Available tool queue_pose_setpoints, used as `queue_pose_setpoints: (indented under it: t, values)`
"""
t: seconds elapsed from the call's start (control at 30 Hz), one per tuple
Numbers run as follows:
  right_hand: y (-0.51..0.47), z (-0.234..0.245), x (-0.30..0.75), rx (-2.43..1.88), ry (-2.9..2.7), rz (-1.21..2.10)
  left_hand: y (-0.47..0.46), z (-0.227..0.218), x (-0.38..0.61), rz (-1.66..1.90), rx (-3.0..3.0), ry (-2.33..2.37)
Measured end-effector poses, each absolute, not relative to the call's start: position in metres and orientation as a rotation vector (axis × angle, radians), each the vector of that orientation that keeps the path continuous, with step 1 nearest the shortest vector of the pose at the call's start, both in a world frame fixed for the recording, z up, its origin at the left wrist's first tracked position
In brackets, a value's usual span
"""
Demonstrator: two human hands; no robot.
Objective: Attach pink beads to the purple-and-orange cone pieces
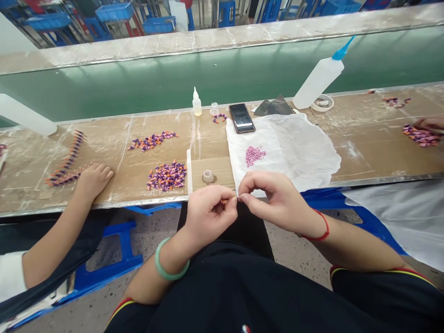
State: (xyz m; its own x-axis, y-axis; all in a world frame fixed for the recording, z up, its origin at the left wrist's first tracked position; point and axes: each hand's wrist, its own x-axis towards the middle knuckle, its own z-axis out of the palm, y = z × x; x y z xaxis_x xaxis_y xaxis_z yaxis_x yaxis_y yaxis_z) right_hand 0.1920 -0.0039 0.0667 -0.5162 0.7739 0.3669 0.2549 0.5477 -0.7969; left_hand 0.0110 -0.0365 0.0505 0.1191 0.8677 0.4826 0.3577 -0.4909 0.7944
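My left hand (pixel 211 212) is closed in a pinch, with a bit of a small orange piece (pixel 224 201) showing between the fingers. My right hand (pixel 272 199) pinches something tiny and pinkish, too small to make out, and its fingertips meet those of my left hand at the table's front edge. Just beyond them a small clear glass pot (pixel 208 175) stands on the cardboard. Tiny pink pieces (pixel 255 156) lie heaped on a white cloth (pixel 291 143). To the left is a pile of small purple and orange pieces (pixel 167 176), with a looser group (pixel 152 140) behind it.
A phone (pixel 242 118), a small dropper bottle (pixel 196 102), a tape roll (pixel 322 102) and a large white bottle (pixel 319 81) stand or lie toward the back. Co-workers' hands rest at left (pixel 93 180) and far right (pixel 430 124). A green belt (pixel 215 76) runs behind.
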Motion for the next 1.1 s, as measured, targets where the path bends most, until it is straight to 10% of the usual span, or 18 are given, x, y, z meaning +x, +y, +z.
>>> queue_pose_setpoints:
  t: [1.1]
  values:
    - [0.127, 0.018, 0.137, -0.748, -3.01, 0.816, 0.0, -0.038, -0.056, 1.106, 1.054, 1.249]
